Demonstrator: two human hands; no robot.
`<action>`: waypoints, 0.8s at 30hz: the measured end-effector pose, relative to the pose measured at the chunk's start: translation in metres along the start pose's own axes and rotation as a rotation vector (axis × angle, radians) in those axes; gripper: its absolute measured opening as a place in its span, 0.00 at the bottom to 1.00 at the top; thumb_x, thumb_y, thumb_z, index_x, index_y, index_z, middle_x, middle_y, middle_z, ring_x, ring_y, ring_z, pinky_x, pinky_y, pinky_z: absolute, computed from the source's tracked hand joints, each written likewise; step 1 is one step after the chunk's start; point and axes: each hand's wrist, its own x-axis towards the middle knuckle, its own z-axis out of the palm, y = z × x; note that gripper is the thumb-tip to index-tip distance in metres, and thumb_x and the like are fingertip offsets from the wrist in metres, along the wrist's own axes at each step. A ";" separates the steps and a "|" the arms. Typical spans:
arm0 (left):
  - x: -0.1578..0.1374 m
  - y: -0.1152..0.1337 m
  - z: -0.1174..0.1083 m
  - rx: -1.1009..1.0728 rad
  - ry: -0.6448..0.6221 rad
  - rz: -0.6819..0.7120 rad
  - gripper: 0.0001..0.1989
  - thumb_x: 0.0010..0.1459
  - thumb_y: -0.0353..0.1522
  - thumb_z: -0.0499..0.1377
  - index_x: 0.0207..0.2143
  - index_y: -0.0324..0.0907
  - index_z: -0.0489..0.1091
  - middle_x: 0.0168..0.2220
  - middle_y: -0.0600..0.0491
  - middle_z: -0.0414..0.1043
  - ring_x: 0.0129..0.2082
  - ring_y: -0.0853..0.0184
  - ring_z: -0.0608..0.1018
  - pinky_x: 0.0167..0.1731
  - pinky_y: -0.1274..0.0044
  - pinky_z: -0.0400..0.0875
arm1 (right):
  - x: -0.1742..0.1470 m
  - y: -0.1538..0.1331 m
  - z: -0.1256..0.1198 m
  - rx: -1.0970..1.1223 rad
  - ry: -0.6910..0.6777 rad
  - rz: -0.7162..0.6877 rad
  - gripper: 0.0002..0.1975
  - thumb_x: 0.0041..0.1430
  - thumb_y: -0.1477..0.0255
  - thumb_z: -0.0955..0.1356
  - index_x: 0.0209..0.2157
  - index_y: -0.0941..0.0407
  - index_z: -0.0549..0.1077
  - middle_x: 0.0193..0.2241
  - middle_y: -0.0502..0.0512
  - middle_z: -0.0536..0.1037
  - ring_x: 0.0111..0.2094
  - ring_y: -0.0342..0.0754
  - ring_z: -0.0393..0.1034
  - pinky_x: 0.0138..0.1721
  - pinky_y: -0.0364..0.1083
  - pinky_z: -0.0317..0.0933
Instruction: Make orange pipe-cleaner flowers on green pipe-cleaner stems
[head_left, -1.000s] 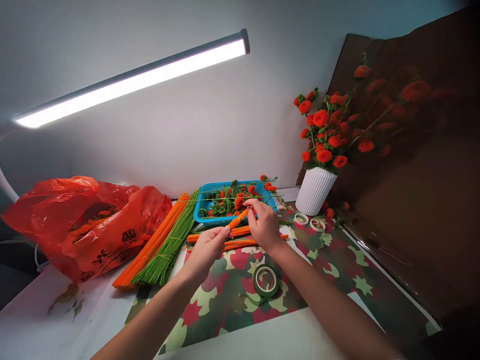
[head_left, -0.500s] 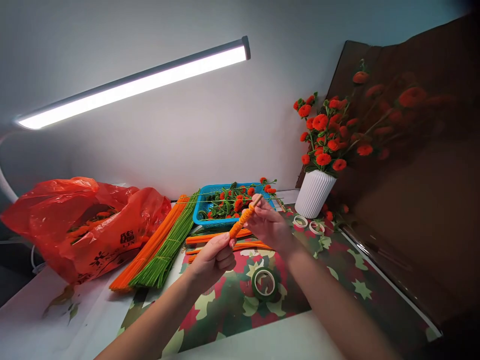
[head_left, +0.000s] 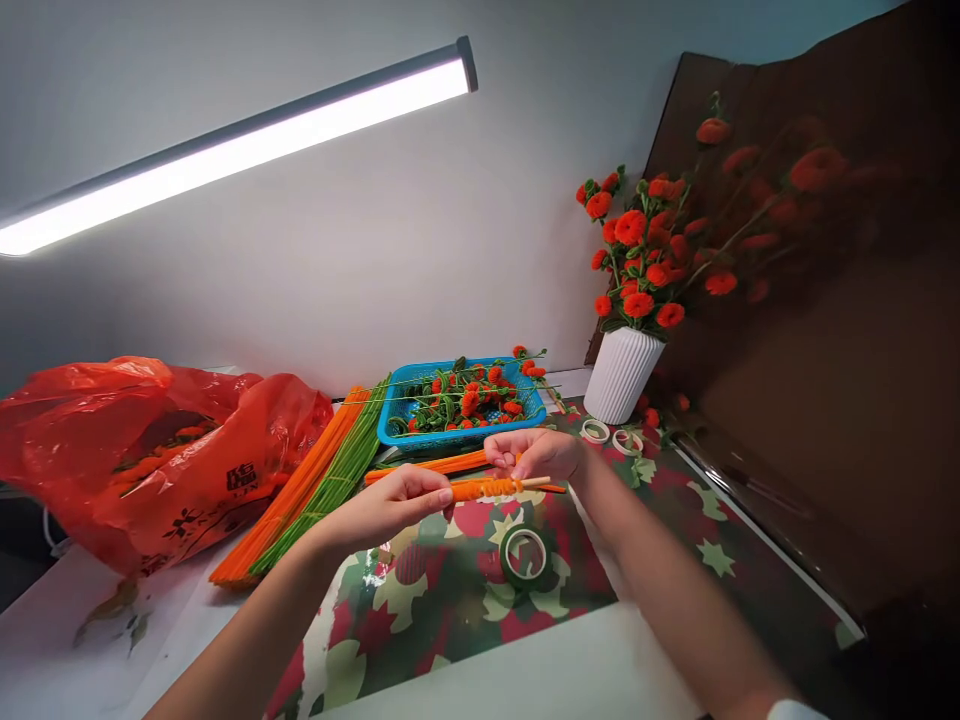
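Note:
My left hand (head_left: 411,500) is closed on the left end of a thin wooden stick (head_left: 535,482), which lies nearly level. An orange pipe cleaner (head_left: 484,489) is wound round the stick in a bumpy coil. At the coil's right end my right hand (head_left: 544,455) is closed, thumb and forefinger pinching the pipe cleaner beside the stick. The stick's bare tip pokes out to the right below those fingers. Behind both hands, loose orange pipe cleaners (head_left: 457,463) lie on the patterned mat. A roll of green tape (head_left: 505,562) rests on the mat below.
A blue basket (head_left: 390,420) of red pipe-cleaner flowers stands at the back. To its left are orange (head_left: 281,510) and green bundles (head_left: 330,500) and a red plastic bag (head_left: 217,500). A white vase (head_left: 622,375) of flowers stands right, near two small tape rolls (head_left: 595,431). A lamp (head_left: 300,125) hangs above.
Both hands have come lower, and the stick has turned from slanting up to nearly level. My right hand has shifted from the stick's upper end to the coil's right end.

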 end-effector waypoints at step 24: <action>0.016 -0.001 0.072 0.046 0.848 0.188 0.14 0.56 0.41 0.57 0.23 0.41 0.70 0.18 0.58 0.57 0.19 0.70 0.57 0.20 0.78 0.49 | 0.034 0.007 0.056 -0.349 1.399 -0.621 0.05 0.58 0.71 0.64 0.31 0.51 0.60 0.28 0.48 0.63 0.32 0.46 0.59 0.42 0.47 0.54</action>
